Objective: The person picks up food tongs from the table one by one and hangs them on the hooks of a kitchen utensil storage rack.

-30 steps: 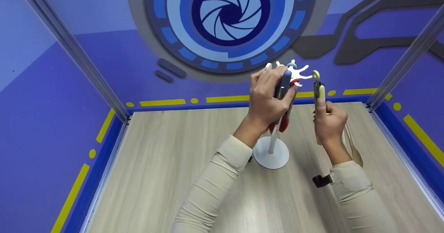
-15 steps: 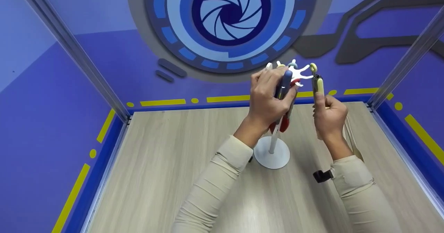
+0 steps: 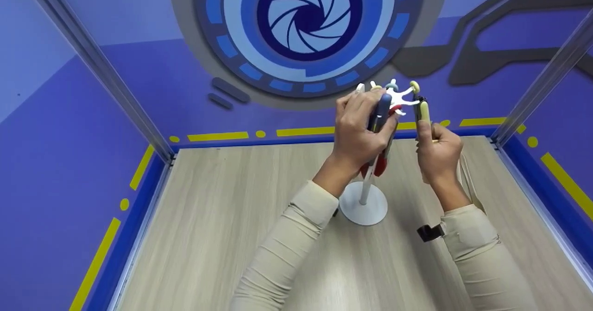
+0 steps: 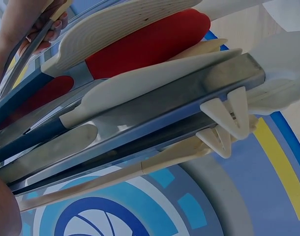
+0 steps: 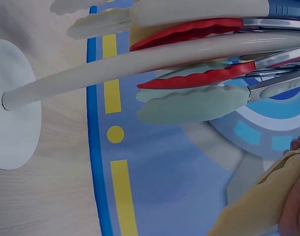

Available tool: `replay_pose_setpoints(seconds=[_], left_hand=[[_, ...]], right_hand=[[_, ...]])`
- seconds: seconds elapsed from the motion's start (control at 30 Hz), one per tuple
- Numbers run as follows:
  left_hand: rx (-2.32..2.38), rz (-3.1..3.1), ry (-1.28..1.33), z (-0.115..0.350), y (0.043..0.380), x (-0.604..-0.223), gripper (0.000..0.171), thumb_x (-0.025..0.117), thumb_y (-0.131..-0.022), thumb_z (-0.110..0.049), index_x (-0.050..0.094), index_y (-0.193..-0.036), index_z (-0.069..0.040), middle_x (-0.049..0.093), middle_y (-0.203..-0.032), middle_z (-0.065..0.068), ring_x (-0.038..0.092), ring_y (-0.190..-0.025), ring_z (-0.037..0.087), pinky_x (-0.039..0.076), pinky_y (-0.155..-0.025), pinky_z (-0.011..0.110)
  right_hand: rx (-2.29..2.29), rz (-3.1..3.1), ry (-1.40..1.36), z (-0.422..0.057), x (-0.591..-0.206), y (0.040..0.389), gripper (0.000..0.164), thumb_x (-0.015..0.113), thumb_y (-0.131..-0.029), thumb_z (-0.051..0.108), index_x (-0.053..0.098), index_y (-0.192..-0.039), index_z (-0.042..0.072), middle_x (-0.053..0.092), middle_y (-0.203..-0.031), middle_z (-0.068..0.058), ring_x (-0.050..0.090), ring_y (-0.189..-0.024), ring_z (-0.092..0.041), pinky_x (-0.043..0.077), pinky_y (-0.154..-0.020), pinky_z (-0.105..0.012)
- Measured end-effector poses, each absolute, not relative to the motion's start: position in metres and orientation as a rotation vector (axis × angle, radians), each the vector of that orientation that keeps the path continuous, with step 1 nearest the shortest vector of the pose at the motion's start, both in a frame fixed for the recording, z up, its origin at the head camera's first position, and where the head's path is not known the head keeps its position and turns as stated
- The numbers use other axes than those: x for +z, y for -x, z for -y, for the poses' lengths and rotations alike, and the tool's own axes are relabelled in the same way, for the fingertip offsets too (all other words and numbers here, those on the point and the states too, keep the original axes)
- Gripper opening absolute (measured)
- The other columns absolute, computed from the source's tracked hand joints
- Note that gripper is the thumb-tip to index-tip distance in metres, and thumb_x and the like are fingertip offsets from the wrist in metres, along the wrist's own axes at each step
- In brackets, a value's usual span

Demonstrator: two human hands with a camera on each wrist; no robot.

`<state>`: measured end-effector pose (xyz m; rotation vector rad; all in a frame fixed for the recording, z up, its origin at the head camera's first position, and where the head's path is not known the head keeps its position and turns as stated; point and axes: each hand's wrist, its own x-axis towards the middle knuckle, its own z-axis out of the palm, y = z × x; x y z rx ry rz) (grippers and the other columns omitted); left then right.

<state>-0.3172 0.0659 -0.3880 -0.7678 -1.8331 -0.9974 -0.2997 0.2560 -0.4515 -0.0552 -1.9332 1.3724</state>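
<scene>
A white rotating utensil stand (image 3: 363, 213) stands upright on a round base, with several tongs hanging from its hooks. My left hand (image 3: 356, 125) has its fingers curled over the stand's top, beside blue-handled tongs (image 3: 384, 104). In my right hand (image 3: 440, 155), I grip yellow tongs (image 3: 424, 111), thumb along the handle. Their yellow hanging loop (image 3: 414, 86) overlaps the tip of a white hook arm (image 3: 407, 95). The cream tips of these tongs (image 5: 263, 196) point down in the right wrist view. Red-tipped tongs (image 5: 199, 76) and pale green tongs (image 5: 194, 105) hang around the pole.
A wooden spoon (image 3: 470, 181) lies on the table, partly hidden behind my right arm. The wood-grain tabletop (image 3: 231, 209) ends at a blue and purple wall panel (image 3: 139, 79). Metal posts (image 3: 92, 65) stand at the corners.
My right hand has raised the yellow tongs and shifted them left, bringing their loop from beside the white hook arm onto its tip. The left hand stays in place.
</scene>
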Motion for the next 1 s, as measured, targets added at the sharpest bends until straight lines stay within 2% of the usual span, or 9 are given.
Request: replay_pose_setpoints(seconds=[0.17, 0.57, 0.8, 1.0], left_hand=[[-0.989, 1.833, 0.763, -0.066, 0.317, -0.387, 0.04, 0.081, -0.092, -0.029, 0.074, -0.124, -0.005, 0.079, -0.124, 0.005, 0.072, -0.121, 0.016, 0.044, -0.113, 0.033], [-0.992, 1.857, 0.744, -0.067, 0.315, -0.387, 0.042, 0.081, -0.094, -0.032, 0.073, -0.127, -0.007, 0.079, -0.124, 0.004, 0.071, -0.121, 0.015, 0.044, -0.113, 0.032], [-0.984, 1.851, 0.74, -0.068, 0.315, -0.386, 0.042, 0.08, -0.094, -0.031, 0.072, -0.127, -0.007, 0.079, -0.124, 0.004, 0.072, -0.12, 0.015, 0.044, -0.112, 0.033], [-0.987, 1.839, 0.73, -0.069, 0.313, -0.387, 0.041, 0.081, -0.094, -0.03, 0.073, -0.126, -0.007, 0.079, -0.124, 0.005, 0.072, -0.12, 0.016, 0.045, -0.113, 0.033]], right_hand=[[1.324, 1.944, 0.046, -0.246, -0.437, 0.288, 0.048, 0.072, -0.099, 0.017, 0.053, -0.06, -0.003, 0.049, -0.053, 0.028, 0.044, -0.048, 0.01, 0.032, -0.044, -0.012], [1.35, 1.946, 0.027, -0.241, -0.438, 0.289, 0.045, 0.07, -0.102, 0.018, 0.055, -0.061, 0.009, 0.05, -0.055, 0.028, 0.045, -0.047, 0.01, 0.035, -0.044, -0.011], [1.358, 1.938, 0.018, -0.237, -0.44, 0.29, 0.047, 0.07, -0.103, 0.021, 0.057, -0.063, 0.0, 0.05, -0.055, 0.028, 0.046, -0.047, 0.011, 0.037, -0.045, -0.01], [1.372, 1.924, 0.013, -0.24, -0.449, 0.296, 0.049, 0.07, -0.103, 0.025, 0.056, -0.059, 0.007, 0.051, -0.054, 0.028, 0.046, -0.046, 0.011, 0.037, -0.046, -0.01]])
